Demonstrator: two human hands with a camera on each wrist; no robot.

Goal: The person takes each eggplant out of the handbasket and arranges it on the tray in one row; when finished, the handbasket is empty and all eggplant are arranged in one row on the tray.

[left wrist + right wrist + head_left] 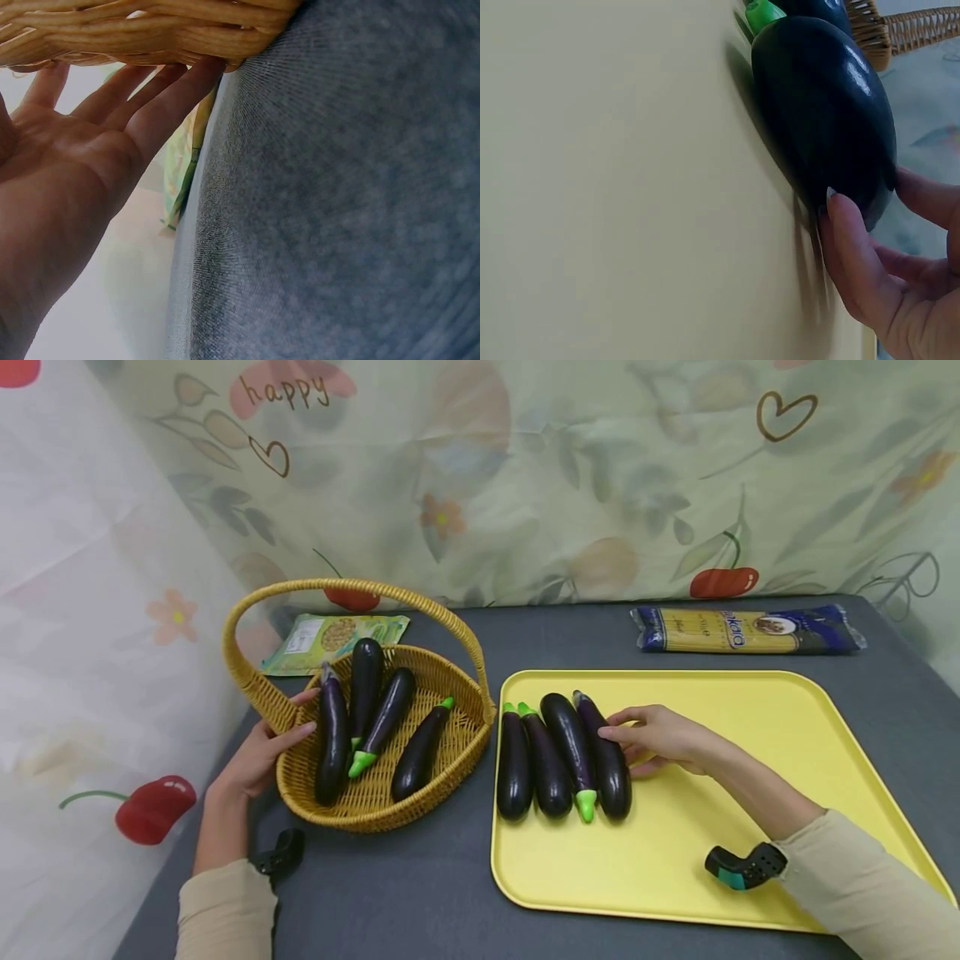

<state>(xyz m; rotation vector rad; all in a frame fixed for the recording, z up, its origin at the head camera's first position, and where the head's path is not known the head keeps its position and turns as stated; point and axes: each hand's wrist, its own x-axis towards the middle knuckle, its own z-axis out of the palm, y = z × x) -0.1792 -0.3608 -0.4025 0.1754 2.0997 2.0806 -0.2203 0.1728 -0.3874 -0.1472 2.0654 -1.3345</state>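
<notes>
My left hand holds the left side of a wicker basket by the foot of its arched handle, with thumb and forefinger at the rim. In the left wrist view, other fingers rest against the wicker wall. Several dark eggplants lie inside, including one beside my left thumb. On the yellow tray, several eggplants stand side by side along its left part. My right hand holds the rightmost eggplant near its upper end, between thumb and fingers, as the right wrist view also shows.
Behind the basket lies a green food packet. A blue-and-yellow pack of spaghetti lies beyond the tray. Patterned cloth hangs behind the grey tabletop and along its left side.
</notes>
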